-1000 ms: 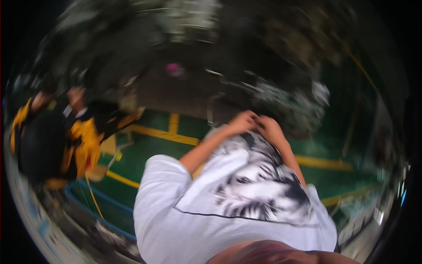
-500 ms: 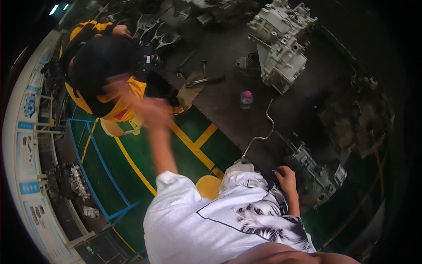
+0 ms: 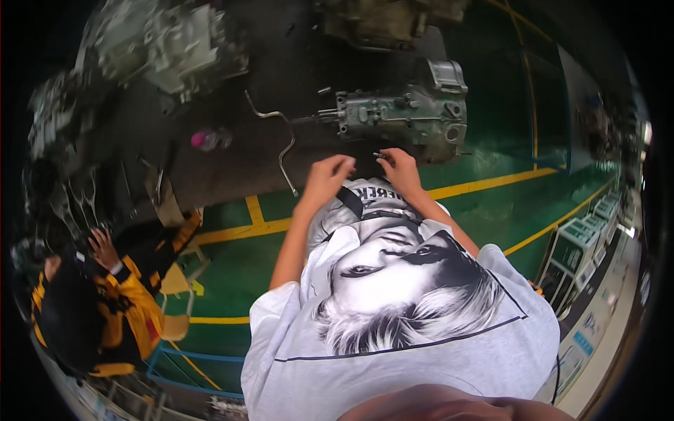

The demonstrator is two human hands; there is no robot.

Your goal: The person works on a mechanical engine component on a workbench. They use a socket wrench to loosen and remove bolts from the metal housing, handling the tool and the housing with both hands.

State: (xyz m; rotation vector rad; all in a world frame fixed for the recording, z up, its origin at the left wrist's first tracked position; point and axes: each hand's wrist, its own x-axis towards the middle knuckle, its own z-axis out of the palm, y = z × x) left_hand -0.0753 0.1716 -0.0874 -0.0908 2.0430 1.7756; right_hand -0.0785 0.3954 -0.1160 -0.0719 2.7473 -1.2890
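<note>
- Fingers of the right hand [image 3: 401, 168] pinch a small metal part [image 3: 380, 156] at their tips; those of the left hand [image 3: 325, 179] curl narrow, and whether they hold anything I cannot tell.
- In the head view, the left hand, stretched out half a second ago, is now back low, so both hands are near the part.
- Both forearms reach forward, hands apart, near the counter [image 3: 235, 165] edge, the part just on the person's side of the gearbox [image 3: 400, 112].

One bottle [image 3: 220, 138], one bent rod [image 3: 291, 133]
</note>
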